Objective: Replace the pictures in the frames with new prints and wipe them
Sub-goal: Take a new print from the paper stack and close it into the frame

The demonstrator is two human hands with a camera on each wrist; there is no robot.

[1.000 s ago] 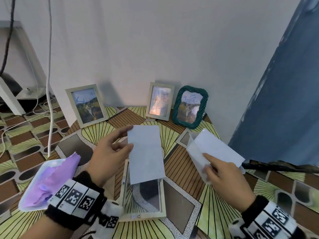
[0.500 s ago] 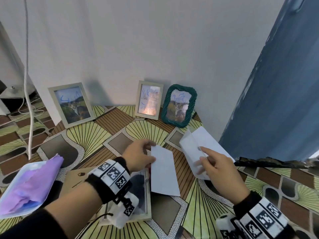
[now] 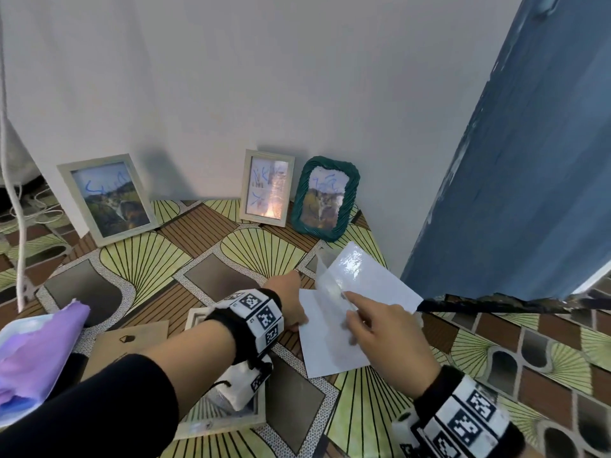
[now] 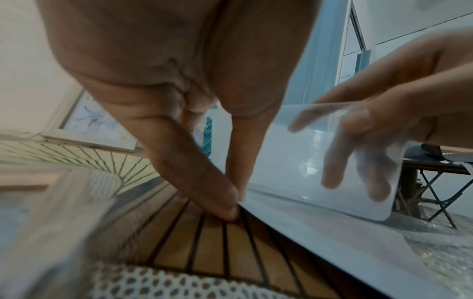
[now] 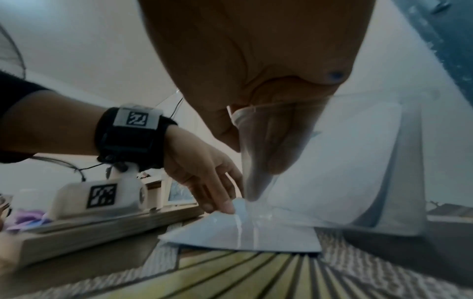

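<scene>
Two hands work a white print [image 3: 330,338] flat on the patterned table [image 3: 363,411]: my left hand [image 3: 289,302] pinches its edge, my right hand [image 3: 380,332] clamps a clear sleeve [image 3: 334,289]. Beyond the fingertips, the glossy print [image 3: 373,279] could slide. Scribbled frames [image 3: 266,188] stand farther back; the emptied frame [image 3: 228,414] crowds my left wrist.

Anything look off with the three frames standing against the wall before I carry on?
Yes: all three carry blue scribbles across the picture area, the left wooden frame, the middle wooden frame and the green frame. Whether the marks sit on the glass or on the prints, I cannot tell. None looks toppled or cracked.
</scene>
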